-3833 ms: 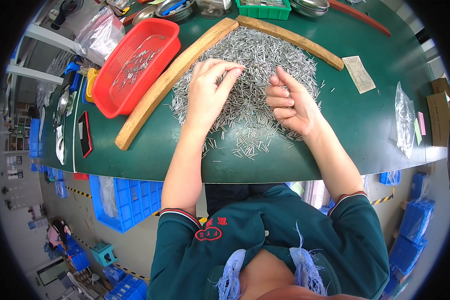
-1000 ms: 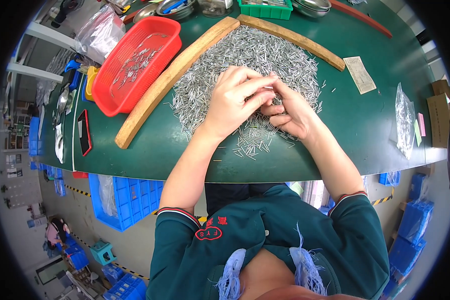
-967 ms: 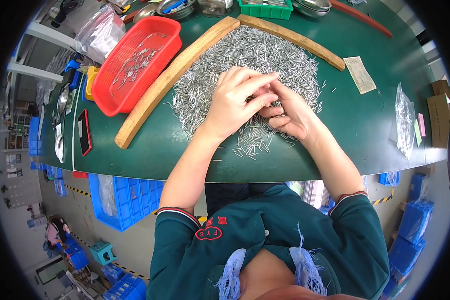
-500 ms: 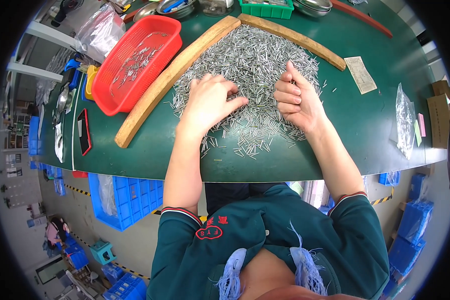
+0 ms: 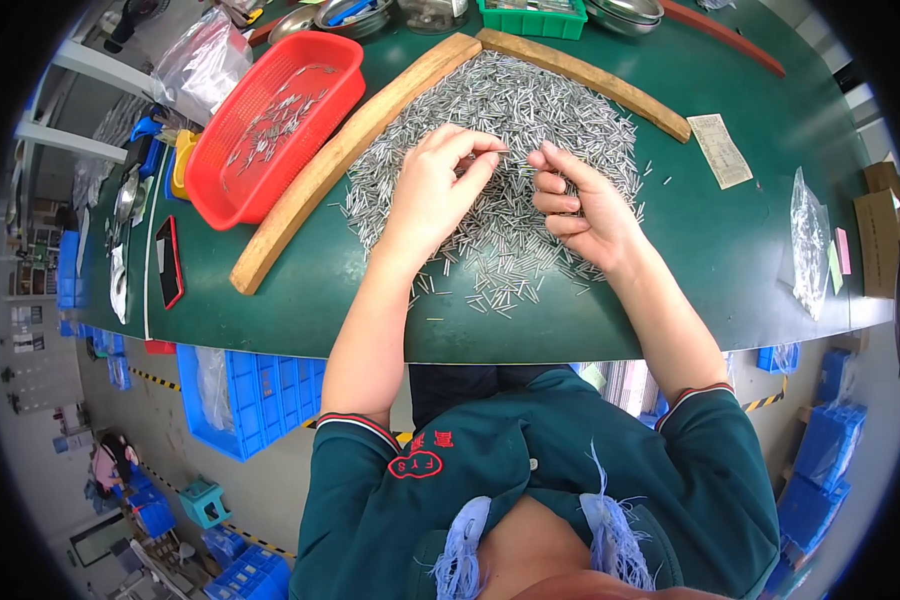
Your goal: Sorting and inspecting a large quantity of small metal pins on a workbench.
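A large heap of short, thin metal pins [image 5: 510,95] is spread over the green table [image 5: 300,320]. Above the heap, my left hand [image 5: 435,185] pinches a small pin [image 5: 504,151] between thumb and index finger; its tip points toward my other hand. Just to the right, my right hand [image 5: 590,210] is closed, fingers curled in and thumb lying near the index finger. Whatever may lie inside that curl is hidden from view. A small gap separates the two hands.
Two wooden bars [image 5: 360,150] [image 5: 590,80] meet in a corner behind the heap. Left of them stands a red perforated basket [image 5: 215,195] with some pins. A red-edged phone [image 5: 170,262], a paper slip [image 5: 720,150] and a plastic bag [image 5: 810,245] lie farther out.
My left hand has risen from the heap and moved right, now pinching a pin. My right hand has shifted slightly left, its thumb tipping toward the left hand.
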`<control>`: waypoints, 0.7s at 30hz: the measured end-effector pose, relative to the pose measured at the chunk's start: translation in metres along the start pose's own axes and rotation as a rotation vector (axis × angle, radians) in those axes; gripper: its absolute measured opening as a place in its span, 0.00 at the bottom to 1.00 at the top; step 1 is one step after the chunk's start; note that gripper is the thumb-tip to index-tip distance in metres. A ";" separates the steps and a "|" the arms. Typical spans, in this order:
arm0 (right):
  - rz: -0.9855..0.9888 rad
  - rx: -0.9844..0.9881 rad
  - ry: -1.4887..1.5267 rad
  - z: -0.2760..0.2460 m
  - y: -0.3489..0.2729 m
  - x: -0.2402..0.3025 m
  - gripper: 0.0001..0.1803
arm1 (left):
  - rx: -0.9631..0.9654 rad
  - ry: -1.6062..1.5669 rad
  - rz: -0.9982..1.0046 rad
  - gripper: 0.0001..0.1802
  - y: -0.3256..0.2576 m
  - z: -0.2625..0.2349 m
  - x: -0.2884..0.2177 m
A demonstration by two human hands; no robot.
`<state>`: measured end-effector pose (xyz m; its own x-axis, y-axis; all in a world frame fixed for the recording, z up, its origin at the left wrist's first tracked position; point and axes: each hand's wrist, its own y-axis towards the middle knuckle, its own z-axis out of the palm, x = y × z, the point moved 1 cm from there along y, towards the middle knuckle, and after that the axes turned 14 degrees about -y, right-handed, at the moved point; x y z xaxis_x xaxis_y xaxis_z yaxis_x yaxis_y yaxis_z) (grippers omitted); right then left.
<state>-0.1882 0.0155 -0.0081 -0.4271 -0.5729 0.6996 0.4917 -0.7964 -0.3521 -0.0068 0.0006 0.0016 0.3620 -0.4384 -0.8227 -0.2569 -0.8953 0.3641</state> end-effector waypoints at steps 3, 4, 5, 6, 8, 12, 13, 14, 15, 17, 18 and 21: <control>0.012 -0.026 -0.062 0.001 0.001 -0.001 0.15 | -0.053 -0.496 -0.135 0.06 0.001 0.004 0.001; 0.006 -0.043 -0.115 0.004 0.000 -0.001 0.14 | -0.052 -0.496 -0.136 0.06 0.001 0.005 -0.001; 0.000 -0.059 -0.168 0.006 -0.001 -0.001 0.14 | -0.049 -0.641 -0.190 0.06 0.001 0.006 -0.003; 0.000 -0.059 -0.167 0.007 -0.001 -0.001 0.14 | -0.046 -0.785 -0.244 0.07 0.001 0.007 -0.005; -0.018 -0.051 -0.187 0.009 -0.002 -0.001 0.14 | -0.029 -0.771 -0.241 0.07 0.000 0.009 -0.003; -0.026 -0.060 -0.186 0.010 -0.003 -0.001 0.14 | 0.012 -0.718 -0.215 0.07 -0.001 0.012 0.000; -0.036 -0.067 -0.219 0.009 -0.002 -0.002 0.14 | 0.012 -0.717 -0.213 0.07 -0.001 0.012 0.000; -0.045 -0.074 -0.252 0.008 -0.001 -0.002 0.14 | 0.024 -0.713 -0.205 0.07 -0.001 0.012 -0.001; -0.048 -0.076 -0.253 0.007 -0.001 -0.002 0.14 | 0.038 -0.712 -0.197 0.07 -0.001 0.012 -0.001; -0.052 -0.082 -0.233 0.006 -0.001 -0.002 0.11 | 0.010 -0.719 -0.204 0.07 0.000 0.012 -0.001; -0.053 -0.082 -0.234 0.007 -0.001 -0.002 0.11 | -0.022 -0.723 -0.215 0.07 0.001 0.011 -0.001; -0.057 -0.072 -0.196 0.008 -0.002 -0.001 0.11 | -0.065 -0.340 -0.162 0.07 0.001 0.003 -0.001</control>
<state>-0.1828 0.0192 -0.0034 -0.2935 -0.4833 0.8248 0.4128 -0.8423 -0.3467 -0.0099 0.0007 0.0014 0.0723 -0.2489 -0.9658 -0.1589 -0.9589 0.2352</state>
